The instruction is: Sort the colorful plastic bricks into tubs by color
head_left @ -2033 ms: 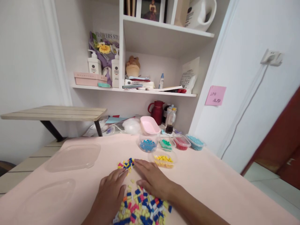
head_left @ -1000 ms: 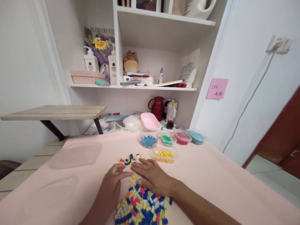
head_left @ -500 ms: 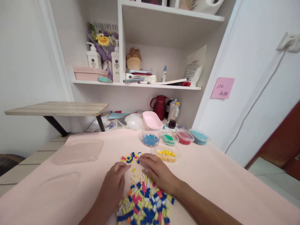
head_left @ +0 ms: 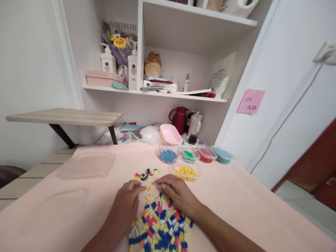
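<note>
A large heap of small toy bricks (head_left: 164, 224) in blue, pale yellow, pink, white and orange spreads over the pink table cover near me. Beyond it lies a smaller cluster of bricks (head_left: 145, 174), with a few yellow ones between the two. My left hand (head_left: 128, 197) rests left of the heap's far end, thumb and fingers apart, nothing seen in it. Over the heap's upper right edge is my right hand (head_left: 178, 192), its fingers loosely bent and spread, pointing left just below the small cluster. Some bricks under its palm are hidden.
Clear tubs hold yellow pieces (head_left: 187, 172), blue pieces (head_left: 168, 156), green pieces (head_left: 188, 154), red pieces (head_left: 206, 154) and light blue pieces (head_left: 223, 154). A pink tub (head_left: 170, 134), red jug (head_left: 179, 119) and bottles stand behind. Clear lids (head_left: 86, 164) lie left.
My right hand has drawn back slightly toward me, away from the small cluster, uncovering its right end. My left hand has hardly moved. The camera view has shifted slightly.
</note>
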### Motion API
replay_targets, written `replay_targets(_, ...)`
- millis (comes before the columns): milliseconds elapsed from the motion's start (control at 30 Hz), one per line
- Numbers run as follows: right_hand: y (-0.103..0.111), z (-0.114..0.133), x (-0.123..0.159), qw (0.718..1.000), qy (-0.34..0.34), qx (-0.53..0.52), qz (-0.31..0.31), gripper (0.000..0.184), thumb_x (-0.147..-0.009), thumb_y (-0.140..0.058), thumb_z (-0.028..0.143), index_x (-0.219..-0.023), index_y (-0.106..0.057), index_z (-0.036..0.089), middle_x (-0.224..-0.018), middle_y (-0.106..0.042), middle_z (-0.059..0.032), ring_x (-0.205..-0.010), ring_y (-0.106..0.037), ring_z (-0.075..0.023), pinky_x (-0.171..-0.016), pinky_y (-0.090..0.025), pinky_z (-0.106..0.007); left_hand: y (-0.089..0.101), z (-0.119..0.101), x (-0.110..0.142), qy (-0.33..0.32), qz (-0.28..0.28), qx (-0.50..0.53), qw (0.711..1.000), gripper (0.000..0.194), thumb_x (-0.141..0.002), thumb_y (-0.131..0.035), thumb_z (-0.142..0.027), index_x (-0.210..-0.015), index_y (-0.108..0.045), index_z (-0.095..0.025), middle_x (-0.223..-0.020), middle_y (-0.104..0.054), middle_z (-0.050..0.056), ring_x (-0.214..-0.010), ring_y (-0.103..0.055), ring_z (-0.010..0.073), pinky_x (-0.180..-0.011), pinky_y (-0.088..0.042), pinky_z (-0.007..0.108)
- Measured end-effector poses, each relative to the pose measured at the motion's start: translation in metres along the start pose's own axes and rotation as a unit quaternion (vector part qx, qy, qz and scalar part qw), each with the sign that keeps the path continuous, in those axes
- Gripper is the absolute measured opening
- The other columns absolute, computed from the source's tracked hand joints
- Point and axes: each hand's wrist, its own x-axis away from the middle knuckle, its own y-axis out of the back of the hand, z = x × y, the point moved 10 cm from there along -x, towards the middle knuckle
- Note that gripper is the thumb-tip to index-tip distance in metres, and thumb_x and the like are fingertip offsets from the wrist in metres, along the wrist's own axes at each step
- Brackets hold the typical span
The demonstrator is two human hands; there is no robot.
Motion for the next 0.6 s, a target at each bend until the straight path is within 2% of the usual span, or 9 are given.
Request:
replay_targets(100,-0.001,-0.003,0.0,0.998,0.01,0.067,-0.009,0.027,-0.096,-0.046,0.033,-0.109,-0.069,0.025,-0.113,-0.066,-0.007,-0.105,-0.059,-0.0213,-0.095,-0.046,-0.037,-0.002,-0.001,0.0,-0.006,0.006,-0.011,1.0,0.047,-0.076,-0.041,-0.009,-0.103,-0.075,-0.026,-0.111,-0.067,0.008,-0.106,-0.059,0.0233,-0.093,-0.048,0.042)
replay_targets(233,-0.015,0.003,0.001,0.993,0.041,0.104,0.044,0.025,-0.096,-0.045,0.025,-0.097,-0.07,0.026,-0.105,-0.069,-0.0036,-0.1,-0.06,-0.0194,-0.095,-0.044,-0.039,-0.005,-0.004,0.001,-0.011,0.022,-0.028,0.999,0.05,-0.075,-0.04,-0.006,-0.106,-0.074,-0.028,-0.112,-0.067,0.008,-0.107,-0.059,0.024,-0.093,-0.047,0.043)
replay_targets(300,-0.019,0.008,0.002,0.989,0.058,0.118,0.061,0.025,-0.095,-0.045,0.024,-0.104,-0.068,0.027,-0.117,-0.066,-0.0036,-0.108,-0.057,-0.0201,-0.097,-0.042,-0.04,-0.004,-0.006,0.001,-0.013,0.018,-0.022,1.0,0.051,-0.076,-0.04,-0.006,-0.106,-0.074,-0.028,-0.111,-0.067,0.007,-0.106,-0.059,0.0237,-0.092,-0.047,0.043)
replay_targets(400,-0.029,0.014,0.003,0.978,0.085,0.16,0.1,0.033,-0.095,-0.044,0.022,-0.122,-0.061,0.03,-0.141,-0.052,-0.003,-0.127,-0.045,-0.0234,-0.102,-0.037,-0.044,0.0,-0.005,0.001,-0.01,0.0,0.007,1.0,0.048,-0.077,-0.039,-0.006,-0.103,-0.075,-0.025,-0.108,-0.068,0.007,-0.103,-0.06,0.022,-0.092,-0.048,0.041)
replay_targets(500,-0.038,0.013,0.004,0.972,0.088,0.169,0.138,0.041,-0.094,-0.041,0.018,-0.13,-0.055,0.029,-0.141,-0.052,-0.0021,-0.134,-0.038,-0.0239,-0.105,-0.034,-0.044,0.003,0.0,0.001,0.008,-0.014,0.037,0.999,0.046,-0.077,-0.037,-0.007,-0.098,-0.075,-0.022,-0.107,-0.067,0.008,-0.102,-0.061,0.0207,-0.093,-0.048,0.039)
replay_targets(600,-0.039,0.013,0.004,0.974,0.088,0.154,0.139,0.04,-0.094,-0.041,0.017,-0.129,-0.056,0.028,-0.135,-0.058,-0.0023,-0.129,-0.045,-0.0218,-0.105,-0.035,-0.041,0.006,0.004,0.0,0.025,-0.021,0.062,0.998,0.045,-0.076,-0.035,-0.007,-0.093,-0.074,-0.02,-0.104,-0.068,0.007,-0.101,-0.062,0.0195,-0.092,-0.048,0.037)
